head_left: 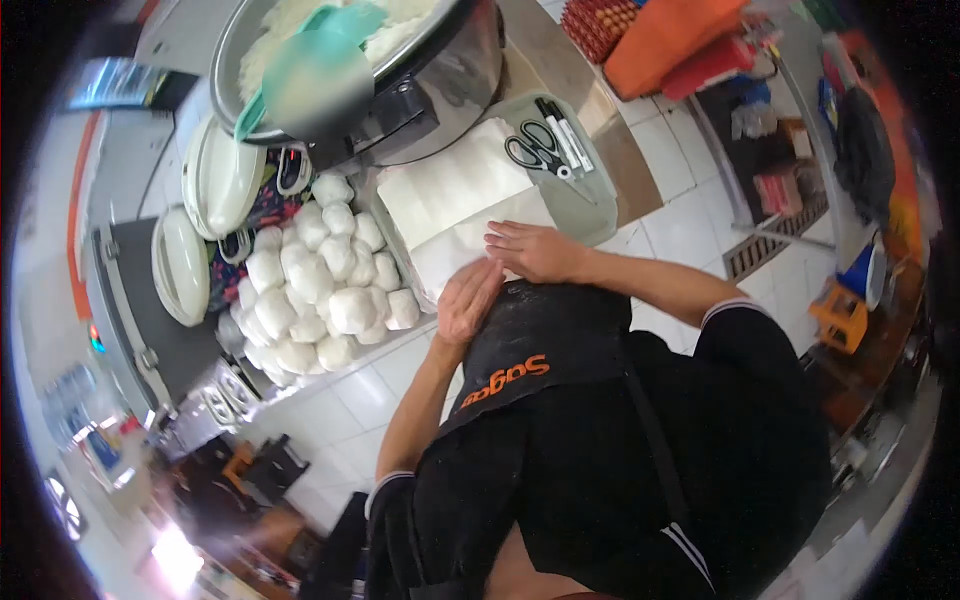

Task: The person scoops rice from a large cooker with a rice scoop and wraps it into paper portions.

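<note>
My right hand lies flat, palm down, on the near corner of a stack of white sheets on the counter. My left hand is beside it at the counter's edge. Its fingers are straight and together against the lowest sheet, and I see nothing gripped in it. Left of the sheets lies a heap of several white wrapped lumps. Behind them stands a large metal pot of cooked rice with a teal paddle in it. A black apron with orange lettering covers my front.
Black scissors and two markers lie on a grey tray right of the sheets. Two white appliance lids stand at the left. An orange bag sits far right. An orange stool stands on the white tiled floor.
</note>
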`<state>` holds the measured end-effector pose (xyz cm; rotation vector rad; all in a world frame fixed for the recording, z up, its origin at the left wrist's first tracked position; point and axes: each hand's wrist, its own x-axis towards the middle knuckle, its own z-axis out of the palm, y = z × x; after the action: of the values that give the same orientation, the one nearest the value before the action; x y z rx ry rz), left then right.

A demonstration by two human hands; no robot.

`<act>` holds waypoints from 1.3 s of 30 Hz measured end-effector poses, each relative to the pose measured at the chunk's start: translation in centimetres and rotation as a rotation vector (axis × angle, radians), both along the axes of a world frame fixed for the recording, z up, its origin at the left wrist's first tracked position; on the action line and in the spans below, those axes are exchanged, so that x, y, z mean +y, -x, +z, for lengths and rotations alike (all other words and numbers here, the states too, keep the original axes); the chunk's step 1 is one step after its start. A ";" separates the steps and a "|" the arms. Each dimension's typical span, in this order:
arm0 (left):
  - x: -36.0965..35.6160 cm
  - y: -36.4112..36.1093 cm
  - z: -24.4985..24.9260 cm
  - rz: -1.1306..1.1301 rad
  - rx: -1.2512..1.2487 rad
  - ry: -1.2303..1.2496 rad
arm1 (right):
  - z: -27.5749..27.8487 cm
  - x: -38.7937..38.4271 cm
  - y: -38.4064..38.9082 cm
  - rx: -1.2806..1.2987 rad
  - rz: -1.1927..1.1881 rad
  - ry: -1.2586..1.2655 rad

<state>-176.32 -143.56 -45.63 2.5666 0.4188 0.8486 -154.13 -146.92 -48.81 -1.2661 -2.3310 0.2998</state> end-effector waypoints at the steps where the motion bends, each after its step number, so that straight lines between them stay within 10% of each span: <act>1: 0.6 -0.8 0.5 0.108 0.085 -0.042 | 0.1 0.0 -0.6 0.114 0.050 0.009; 10: 3.0 3.7 -4.4 0.207 0.264 0.077 | -3.0 -1.2 -4.6 0.065 -0.047 -0.125; 16: 8.3 1.4 -3.4 0.452 0.550 0.858 | 0.0 4.7 -1.8 0.254 -0.594 0.759; 19: 10.3 -1.7 -1.9 0.471 0.611 0.524 | -0.6 8.6 -1.0 0.091 -0.605 0.687; 21: 11.5 -3.2 -1.4 0.336 0.478 0.162 | -0.2 10.2 -1.3 -0.279 -0.197 0.411; 25: 12.2 -3.9 0.2 0.347 0.898 0.463 | -0.6 10.8 -2.0 -0.267 -0.081 0.624; 32: 3.0 0.2 -5.6 0.584 0.214 0.444 | -2.4 -0.2 -0.1 0.456 -0.529 0.261; 36: 1.8 -0.8 -2.8 0.538 0.303 0.289 | -3.2 0.8 -0.2 0.272 -0.424 0.106; 39: 5.9 0.3 -2.4 0.355 0.534 0.514 | -1.1 6.3 -1.9 0.006 -0.250 0.638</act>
<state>-176.67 -137.66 -47.99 2.2175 1.1135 0.0973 -152.25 -140.66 -49.95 -1.8151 -2.1039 1.0139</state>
